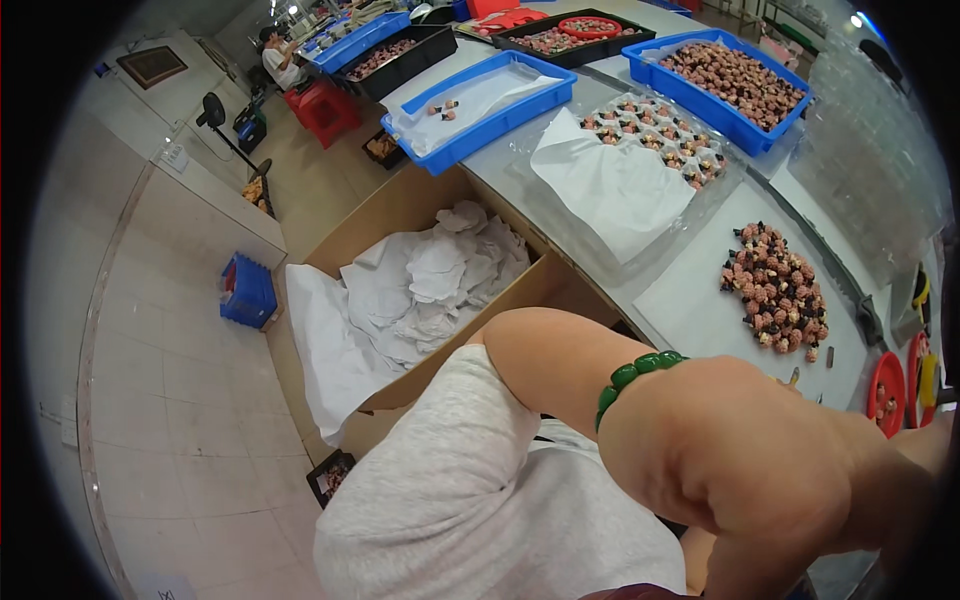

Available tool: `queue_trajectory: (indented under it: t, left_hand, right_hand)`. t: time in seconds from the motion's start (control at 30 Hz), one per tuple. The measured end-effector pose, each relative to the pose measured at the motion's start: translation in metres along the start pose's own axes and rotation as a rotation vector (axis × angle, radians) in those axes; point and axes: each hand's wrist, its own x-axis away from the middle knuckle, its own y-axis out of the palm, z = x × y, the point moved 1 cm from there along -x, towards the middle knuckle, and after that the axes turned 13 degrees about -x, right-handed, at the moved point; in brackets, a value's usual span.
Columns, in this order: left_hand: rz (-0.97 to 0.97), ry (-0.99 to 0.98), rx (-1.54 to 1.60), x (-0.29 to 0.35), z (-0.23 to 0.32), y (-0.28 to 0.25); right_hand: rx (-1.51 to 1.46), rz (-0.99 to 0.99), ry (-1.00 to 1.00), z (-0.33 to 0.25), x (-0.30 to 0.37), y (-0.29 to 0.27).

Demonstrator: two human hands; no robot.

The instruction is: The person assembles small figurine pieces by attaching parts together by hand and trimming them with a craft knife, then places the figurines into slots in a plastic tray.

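Observation:
My left hand (pixel 740 450), with a string of green beads (pixel 640 372) round its wrist, is raised close to the camera and bent toward the right. Its fingers are hidden or lost in shadow, so I cannot tell whether it holds anything. A dim patch of skin stretches on to the right edge; whose hand it belongs to is unclear. My right hand does not show plainly. Beyond the left hand, a heap of small pink and black knobbly pieces (pixel 775 290) lies on a white sheet (pixel 680 300) on the table.
A tray of similar pieces (pixel 690 140) is half covered by white paper (pixel 610 190). Blue trays (pixel 480 135) stand behind, one filled with pink pieces (pixel 735 80). A cardboard box (pixel 350 215) holds paper sheets (pixel 430 270). A red bowl (pixel 885 390) is at right. Someone (pixel 280 62) sits far left.

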Motion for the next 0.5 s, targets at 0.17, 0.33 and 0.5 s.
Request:
queue_trajectory:
  t: [0.17, 0.33, 0.5]
  left_hand:
    - [0.01, 0.03, 0.026, 0.009, 0.011, 0.009]
    - [-0.002, 0.061, 0.035, 0.009, 0.017, 0.018]
    - [-0.001, 0.093, 0.027, 0.015, 0.022, 0.037]
  right_hand:
    - [0.019, -0.001, -0.022, 0.0, 0.001, 0.002]
    - [0.027, 0.011, -0.017, -0.003, -0.002, 0.001]
    - [0.113, -0.024, -0.035, -0.002, 0.002, -0.002]
